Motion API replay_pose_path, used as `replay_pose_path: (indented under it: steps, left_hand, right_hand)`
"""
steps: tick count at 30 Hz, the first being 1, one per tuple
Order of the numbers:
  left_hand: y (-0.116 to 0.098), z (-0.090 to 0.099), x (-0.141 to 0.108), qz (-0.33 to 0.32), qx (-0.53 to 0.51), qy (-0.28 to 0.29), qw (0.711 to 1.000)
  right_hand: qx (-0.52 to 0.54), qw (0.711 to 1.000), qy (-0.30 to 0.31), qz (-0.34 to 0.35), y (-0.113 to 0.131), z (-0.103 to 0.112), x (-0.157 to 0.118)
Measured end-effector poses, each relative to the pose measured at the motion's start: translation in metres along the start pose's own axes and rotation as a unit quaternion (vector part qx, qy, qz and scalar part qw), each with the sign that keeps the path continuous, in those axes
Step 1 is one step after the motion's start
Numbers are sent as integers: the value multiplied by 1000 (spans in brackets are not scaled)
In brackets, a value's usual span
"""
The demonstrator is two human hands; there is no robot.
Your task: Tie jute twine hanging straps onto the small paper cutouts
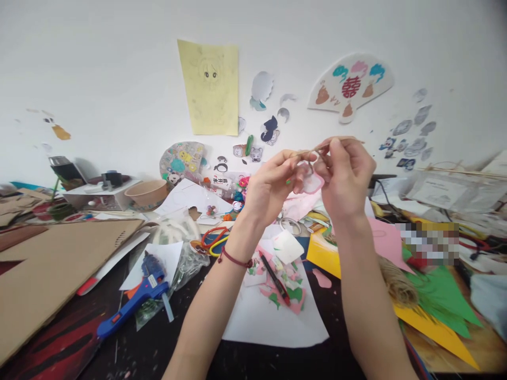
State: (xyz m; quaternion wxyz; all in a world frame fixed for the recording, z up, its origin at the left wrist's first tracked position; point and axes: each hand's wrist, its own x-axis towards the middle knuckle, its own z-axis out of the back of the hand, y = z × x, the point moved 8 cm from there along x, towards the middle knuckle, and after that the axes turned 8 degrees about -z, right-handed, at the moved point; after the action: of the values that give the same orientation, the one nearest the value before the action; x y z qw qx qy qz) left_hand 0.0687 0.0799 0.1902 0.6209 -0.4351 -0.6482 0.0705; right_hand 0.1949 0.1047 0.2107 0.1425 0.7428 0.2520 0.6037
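Note:
My left hand (275, 182) and my right hand (345, 171) are raised close together above the desk, both with fingers pinched. A thin brown twine (309, 153) runs between their fingertips. Just under it hangs a whitish piece with a pink edge (312, 182), partly covered by the fingers; whether it is tied to the twine, I cannot tell. Below the hands lies a white paper sheet (273, 330) with pink and green paper scraps (295, 295) on it. A black and red pen (275, 278) rests across the scraps.
A blue glue gun (137, 303) lies at the left beside large cardboard (67, 264). Scissors with red and yellow handles (216, 240) are near the left forearm. A twine roll (398, 285) and green paper (447, 298) lie right. A paper fan (350, 87) hangs on the wall.

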Motion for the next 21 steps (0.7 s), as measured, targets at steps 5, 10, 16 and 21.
replay_pose_path:
  steps: [5, 10, 16, 21]
  left_hand:
    - [-2, 1, 0, -8, -8, -20, 1000]
    - [1, 2, -1, -4, -2, -28, 1000]
    - [3, 2, -2, 9, 18, -41, 999]
    - [7, 0, -2, 28, -42, -49, 998]
  right_hand:
    - [29, 999, 1, -23, -3, -6, -1]
    - [39, 998, -11, -58, -18, -3, 1]
    - [58, 994, 6, -90, -31, 0, 4]
    - [134, 975, -28, -174, -48, 3, 0]
